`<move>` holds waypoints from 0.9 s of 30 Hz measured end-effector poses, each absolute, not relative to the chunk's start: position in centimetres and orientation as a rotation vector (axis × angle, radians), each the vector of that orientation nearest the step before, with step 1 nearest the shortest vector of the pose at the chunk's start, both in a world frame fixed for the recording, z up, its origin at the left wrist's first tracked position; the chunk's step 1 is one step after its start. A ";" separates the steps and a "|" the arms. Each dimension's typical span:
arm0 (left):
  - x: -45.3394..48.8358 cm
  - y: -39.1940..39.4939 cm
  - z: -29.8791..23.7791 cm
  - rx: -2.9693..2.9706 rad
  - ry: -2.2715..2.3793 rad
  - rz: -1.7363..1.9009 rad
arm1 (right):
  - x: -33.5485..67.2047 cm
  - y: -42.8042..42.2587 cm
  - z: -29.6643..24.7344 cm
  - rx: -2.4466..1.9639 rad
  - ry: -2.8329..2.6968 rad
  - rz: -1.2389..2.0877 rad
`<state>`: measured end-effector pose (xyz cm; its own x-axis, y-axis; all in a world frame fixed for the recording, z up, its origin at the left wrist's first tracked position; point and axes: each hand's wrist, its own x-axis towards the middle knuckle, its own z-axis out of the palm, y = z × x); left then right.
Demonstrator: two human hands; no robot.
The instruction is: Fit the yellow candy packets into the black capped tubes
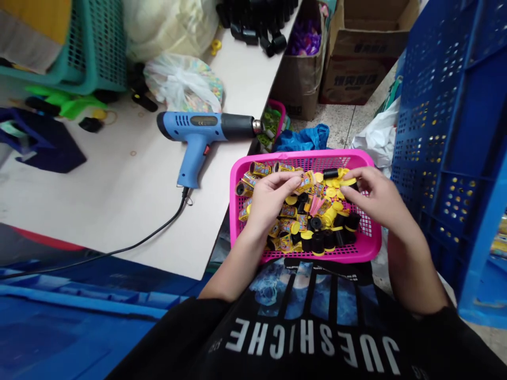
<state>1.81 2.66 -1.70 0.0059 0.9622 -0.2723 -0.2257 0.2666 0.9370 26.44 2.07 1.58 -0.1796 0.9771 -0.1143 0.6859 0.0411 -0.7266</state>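
Note:
A pink plastic basket (368, 248) rests on my lap. It holds several small black tubes, tubes with printed yellow labels, and loose yellow caps. My left hand (269, 203) is inside the basket, fingers closed round a labelled tube (304, 182). My right hand (374, 198) hovers over the basket's right side and pinches a yellow cap (348, 182) between thumb and fingers. The two hands face each other, a short gap apart.
A blue heat gun (198, 134) lies on the pale table (119, 200) to the left, its black cord trailing off the front edge. Blue crates (447, 137) stand on the right. Cardboard boxes (356, 58), plastic bags, a green basket (91, 47) and black tubes lie beyond.

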 end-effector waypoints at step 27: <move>3.1 2.3 -0.8 0.889 1.072 1.006 | 24.5 1.5 0.2 -1.341 -1.577 1.050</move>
